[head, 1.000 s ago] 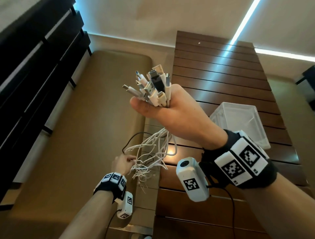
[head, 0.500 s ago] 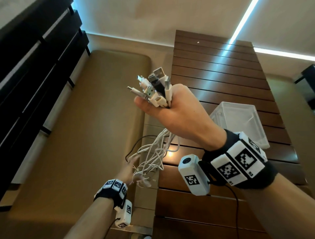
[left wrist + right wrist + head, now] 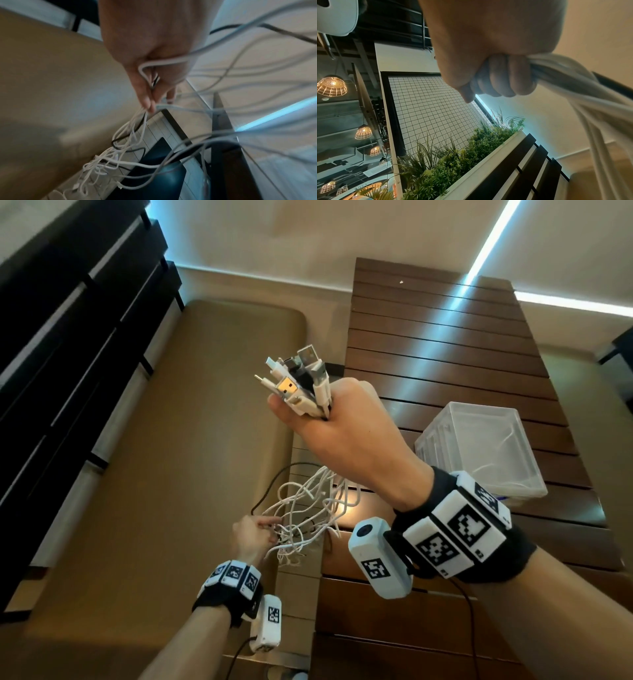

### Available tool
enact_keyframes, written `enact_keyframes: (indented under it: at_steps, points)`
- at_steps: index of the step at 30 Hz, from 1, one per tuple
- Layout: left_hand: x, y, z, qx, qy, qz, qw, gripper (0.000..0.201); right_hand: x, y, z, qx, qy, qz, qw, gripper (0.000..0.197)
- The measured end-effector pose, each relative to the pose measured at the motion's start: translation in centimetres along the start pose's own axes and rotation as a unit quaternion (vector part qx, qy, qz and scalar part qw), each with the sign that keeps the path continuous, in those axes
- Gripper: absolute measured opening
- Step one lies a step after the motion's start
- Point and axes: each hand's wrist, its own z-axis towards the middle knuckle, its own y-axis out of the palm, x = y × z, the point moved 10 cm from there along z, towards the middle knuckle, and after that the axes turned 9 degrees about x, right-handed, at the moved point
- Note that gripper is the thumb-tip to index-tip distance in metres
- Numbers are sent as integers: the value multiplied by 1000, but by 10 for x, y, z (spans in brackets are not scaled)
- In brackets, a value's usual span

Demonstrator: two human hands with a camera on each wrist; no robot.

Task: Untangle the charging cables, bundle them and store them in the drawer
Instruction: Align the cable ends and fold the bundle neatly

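We hold the right hand [image 3: 346, 436] raised above the near part of the slatted wooden surface [image 3: 445, 344]. Its grip is a closed fist around the charging cables [image 3: 308, 508], just below their plugs [image 3: 298, 378]. The plugs, white with one black among them, fan upward and to the left out of the fist. In the right wrist view the fingers [image 3: 505, 81] curl fully round the bunched cords.

Below the fist the cables hang as a loose tangle of mostly white cords with one black cord, off the left edge of the surface.

The left hand [image 3: 253, 535] is lower and to the left, at the tangle. The left wrist view, though blurred, shows its grip narrow: the fingertips [image 3: 149, 102] pinch a few strands, and one white loop lies across the palm.

A clear plastic bin [image 3: 479, 453] stands on the surface, right of the raised hand. A tan cushioned bench [image 3: 154, 440] lies left of the surface.
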Motion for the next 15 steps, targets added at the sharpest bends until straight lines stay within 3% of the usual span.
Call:
enact_keyframes:
  at_steps: [3, 6, 10, 12, 15]
  points:
    - [7, -25, -3, 107, 30, 0, 994, 37, 4, 0, 0, 10, -2, -41, 999, 59]
    - [11, -40, -1, 128, -9, -23, 991, 17, 10, 0, 2, 17, 4, -55, 998, 60]
    - [4, -34, 8, 23, -67, 88, 994, 11, 13, 7, 1, 5, 2, -78, 997, 57]
    - [-10, -29, 15, -13, -87, 91, 992, 13, 18, 7, 0, 6, 6, -106, 994, 56]
    - [-34, -38, 25, 12, -96, 96, 991, 18, 23, 1, 2, 19, 12, -125, 992, 57]
